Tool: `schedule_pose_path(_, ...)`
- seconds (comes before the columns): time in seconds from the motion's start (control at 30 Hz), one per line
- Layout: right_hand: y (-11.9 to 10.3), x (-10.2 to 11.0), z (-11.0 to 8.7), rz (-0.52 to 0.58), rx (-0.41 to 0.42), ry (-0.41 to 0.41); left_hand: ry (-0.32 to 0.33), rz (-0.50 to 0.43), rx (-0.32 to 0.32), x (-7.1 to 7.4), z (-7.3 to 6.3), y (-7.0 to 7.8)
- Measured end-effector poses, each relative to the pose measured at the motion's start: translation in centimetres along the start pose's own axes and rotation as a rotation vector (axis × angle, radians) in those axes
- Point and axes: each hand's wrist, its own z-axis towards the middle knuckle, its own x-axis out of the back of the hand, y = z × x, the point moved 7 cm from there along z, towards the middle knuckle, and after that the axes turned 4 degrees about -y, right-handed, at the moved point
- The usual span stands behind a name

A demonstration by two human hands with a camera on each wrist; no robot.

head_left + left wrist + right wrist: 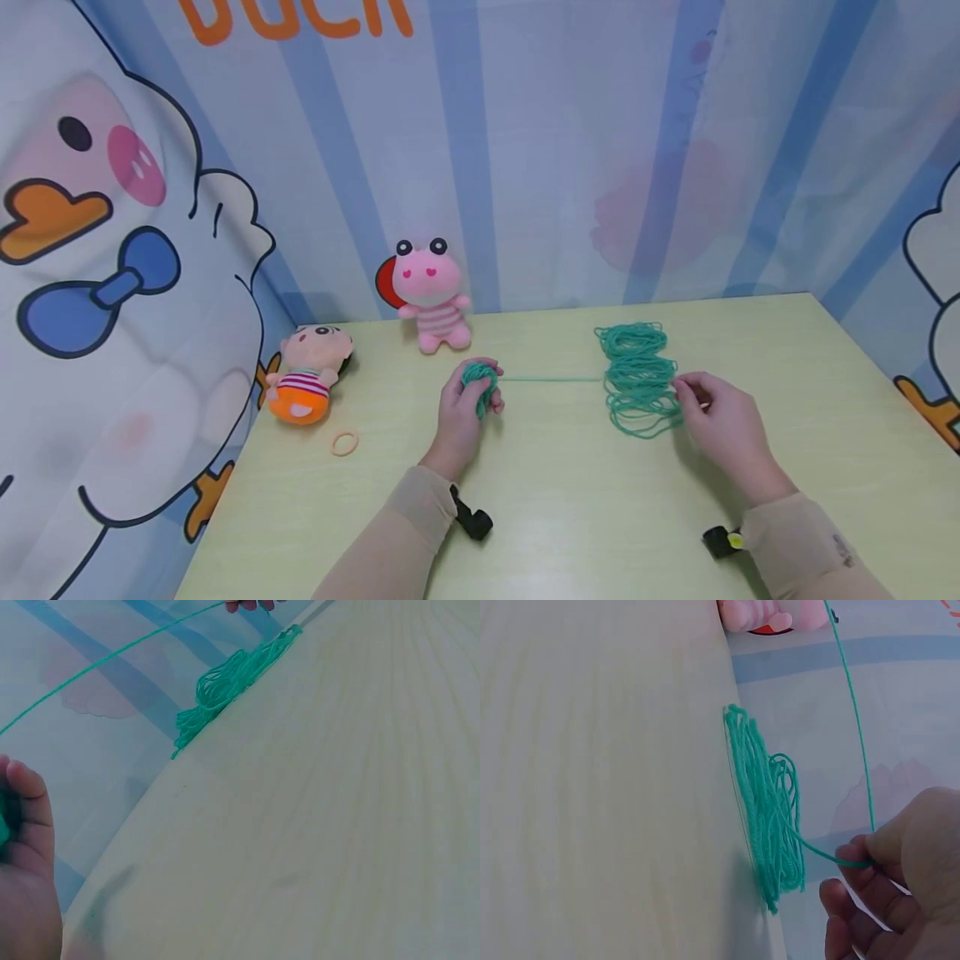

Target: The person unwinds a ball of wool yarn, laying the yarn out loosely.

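A pale, wood-grained table fills the near part of the scene, its light yellow top running back to a striped cloth. Over its near side reach two beige sleeves, the left sleeve and the right sleeve, each with a small black device at the cuff.

The left hand curls its fingers and thumb round a small bundle of green yarn. The right hand pinches a strand between thumb and forefinger; from there one length stretches across toward the left hand and another droops to the yarn pile. That pile lies on the table just beside the right hand, in looped clumps, loosest at its near end.

On the left side of the tabletop lies an orange-pink ring, near a doll in a striped top and orange bottoms. Farther back, a pink plush toy with a striped belly sits upright by the far edge. Behind everything hangs the blue-and-white backdrop, printed with orange letters and, at left, a large white duck wearing a blue bow.
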Motion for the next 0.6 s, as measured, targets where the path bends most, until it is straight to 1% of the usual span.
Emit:
schedule_pose_path(0.2, 1.8, -0.1, 0.1, -0.074, -0.093, -0.046, -0.038, -0.097, -0.007, -0.3, -0.1, 0.1)
schedule_pose_path(0.33, 2.7, -0.4, 0.1, -0.103, -0.134, -0.109, -0.05, -0.157, 0.001, -0.4, 0.0, 0.0)
schedule_pose_path(0.4, 2.8, -0.7, 0.2, -0.117, -0.14, -0.149, -0.057, -0.17, 0.01, -0.5, 0.0, -0.1)
schedule_pose_path(0.5, 2.4, -1.3, 0.5, -0.153, -0.121, -0.187, -0.071, -0.174, 0.023, -0.7, 0.0, -0.1)
schedule_pose_path(0.57, 1.7, -1.6, 0.6, -0.175, -0.098, -0.181, -0.081, -0.168, 0.036, -0.8, 0.0, -0.2)
schedule_pose_path(0.6, 1.1, -1.7, 0.6, -0.178, -0.082, -0.166, -0.082, -0.165, 0.043, -0.8, 0.0, -0.3)
